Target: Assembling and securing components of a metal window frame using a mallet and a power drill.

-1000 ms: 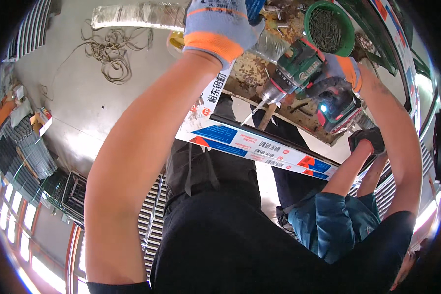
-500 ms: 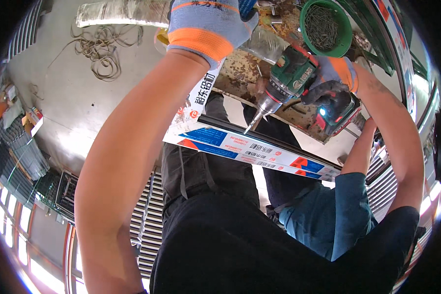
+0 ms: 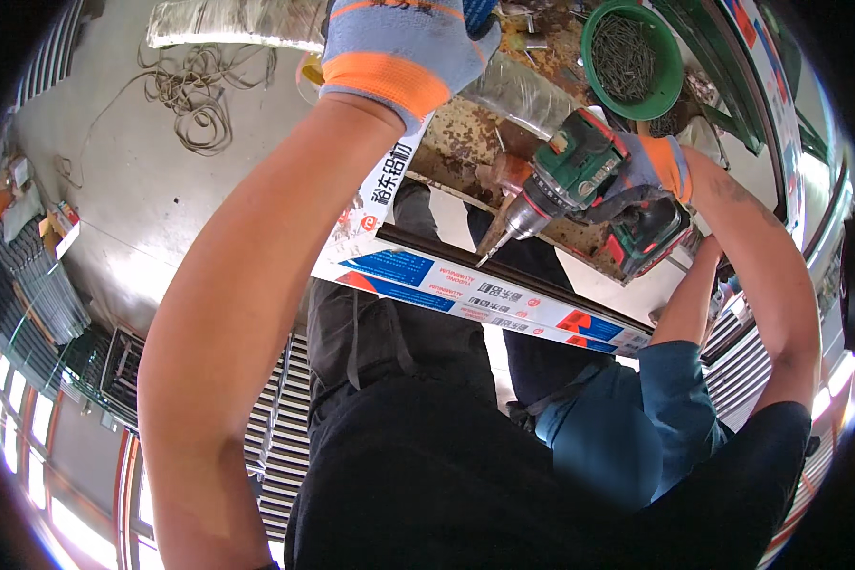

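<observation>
My left hand point(image 3: 394, 47), in a grey-blue and orange glove, closes on the film-wrapped aluminium profile point(image 3: 389, 180) at the top edge; its fingertips are cut off. My right hand point(image 3: 641, 176), gloved alike, grips a green and black cordless drill point(image 3: 579, 166) by its handle. The drill slants down to the left, and the tip of its bit meets the dark edge of a second profile point(image 3: 503, 293), or comes very near it. This profile wears white, blue and red printed film and runs crosswise in front of my body, joining the first at a corner.
A green bowl point(image 3: 632, 62) of screws stands on the stained worktop point(image 3: 456, 142), beside a plastic-wrapped bar point(image 3: 522, 95). A co-worker's forearm point(image 3: 689, 294) and teal sleeve point(image 3: 674, 389) are close on the right. Tangled cord point(image 3: 195, 100) lies on the floor at left.
The drill's body has come slightly down and to the right, and its lamp no longer shows lit. The crosswise profile has shifted a little to the left. My left hand has barely moved.
</observation>
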### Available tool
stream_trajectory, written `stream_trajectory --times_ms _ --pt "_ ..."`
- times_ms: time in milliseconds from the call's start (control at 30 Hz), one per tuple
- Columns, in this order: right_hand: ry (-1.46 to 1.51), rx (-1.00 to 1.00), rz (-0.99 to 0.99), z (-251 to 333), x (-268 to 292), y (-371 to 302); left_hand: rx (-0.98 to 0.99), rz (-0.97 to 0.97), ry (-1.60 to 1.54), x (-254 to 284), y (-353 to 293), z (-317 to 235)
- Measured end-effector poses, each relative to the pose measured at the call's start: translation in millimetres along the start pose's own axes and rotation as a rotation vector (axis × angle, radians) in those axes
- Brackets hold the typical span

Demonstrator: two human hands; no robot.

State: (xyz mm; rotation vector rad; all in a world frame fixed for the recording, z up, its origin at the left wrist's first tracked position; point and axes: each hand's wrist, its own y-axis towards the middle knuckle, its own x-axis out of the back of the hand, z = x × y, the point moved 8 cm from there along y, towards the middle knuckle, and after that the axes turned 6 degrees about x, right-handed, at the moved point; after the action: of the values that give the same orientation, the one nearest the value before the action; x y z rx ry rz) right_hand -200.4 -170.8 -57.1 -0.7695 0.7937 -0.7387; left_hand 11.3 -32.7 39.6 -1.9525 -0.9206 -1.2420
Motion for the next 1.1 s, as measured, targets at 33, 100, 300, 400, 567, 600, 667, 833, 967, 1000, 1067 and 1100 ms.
stream_trajectory --times_ms 33,100,300,400,567,600,667,833,967,1000,1067,1100 --pt "-0.007 0.121 0.027 6 -2 5 0.015 0.028 0.025 -1 1 0" --pt "0.041 0.005 0.044 9 -3 2 0.038 0.053 0.049 -4 0 4" --pt "-0.015 -0.188 -0.014 -18 8 0 -0.18 -0.306 -0.043 1 -10 10" --pt "0.037 -0.149 -0.036 -11 6 -4 -0.017 0.058 0.03 -8 -1 7" --pt "0.187 -0.247 -0.005 7 -11 -9 -0.039 -0.012 0.056 -10 -1 10" --pt "0.214 -0.206 -0.015 6 -11 -9 -0.037 -0.013 0.058 -9 -1 10" --pt "0.242 -0.163 -0.021 3 -10 -5 -0.049 -0.003 0.047 -7 -2 9" --pt "0.102 -0.094 -0.024 0 -5 -3 -0.102 -0.067 -0.022 -2 -9 8" --pt "0.195 -0.18 -0.023 1 -7 -6 -0.036 0.053 0.087 -6 0 7" --pt "0.214 -0.134 -0.004 3 -9 -4 -0.037 0.054 0.088 -8 0 8" --pt "0.233 -0.098 -0.001 6 -8 -9 -0.078 -0.035 0.033 -5 -1 4" --pt "0.241 -0.104 -0.007 4 -8 -7 -0.077 -0.033 0.041 -7 -2 6"
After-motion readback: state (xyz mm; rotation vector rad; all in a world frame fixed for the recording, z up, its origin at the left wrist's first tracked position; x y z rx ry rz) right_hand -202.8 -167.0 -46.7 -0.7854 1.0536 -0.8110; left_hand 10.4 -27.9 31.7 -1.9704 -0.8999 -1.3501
